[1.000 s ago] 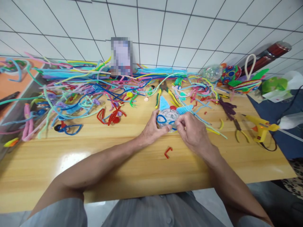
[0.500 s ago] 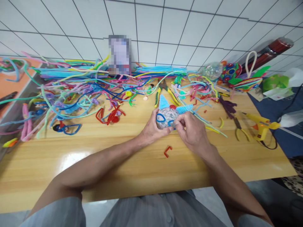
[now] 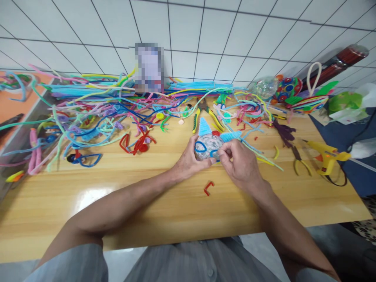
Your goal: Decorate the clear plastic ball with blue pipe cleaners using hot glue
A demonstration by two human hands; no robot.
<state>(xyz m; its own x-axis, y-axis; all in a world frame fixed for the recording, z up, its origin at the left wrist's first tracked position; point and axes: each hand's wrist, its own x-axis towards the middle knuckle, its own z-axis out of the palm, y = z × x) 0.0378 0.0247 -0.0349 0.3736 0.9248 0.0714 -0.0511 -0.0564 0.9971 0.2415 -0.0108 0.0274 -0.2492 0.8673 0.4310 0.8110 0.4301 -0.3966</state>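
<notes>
A silvery ball [image 3: 210, 140] with two light-blue pointed ears [image 3: 204, 127] and a red piece [image 3: 216, 133] between them sits in my left hand [image 3: 188, 159], which grips its left side and lower edge. On its face, a blue pipe cleaner loop [image 3: 201, 147] lies to the left. Another blue pipe cleaner loop [image 3: 214, 153] is on the right, partly covered by my right hand [image 3: 239, 159], whose thumb and forefinger are pinched at its end. Below the ball, a bent red pipe cleaner piece [image 3: 208, 188] rests on the table.
Green-and-yellow pliers [image 3: 196, 120] lie behind the ball. Tangled pipe cleaners [image 3: 96, 117] spread along the back and left of the table [image 3: 164, 211]. To the right are small yellow-handled pliers [image 3: 296, 164] and a yellow glue gun [image 3: 329, 156]. A pixelated upright object [image 3: 149, 68] leans against the tiled wall.
Almost nothing differs. The view has shifted very slightly, and both hands keep their places on the ball and the blue loop.
</notes>
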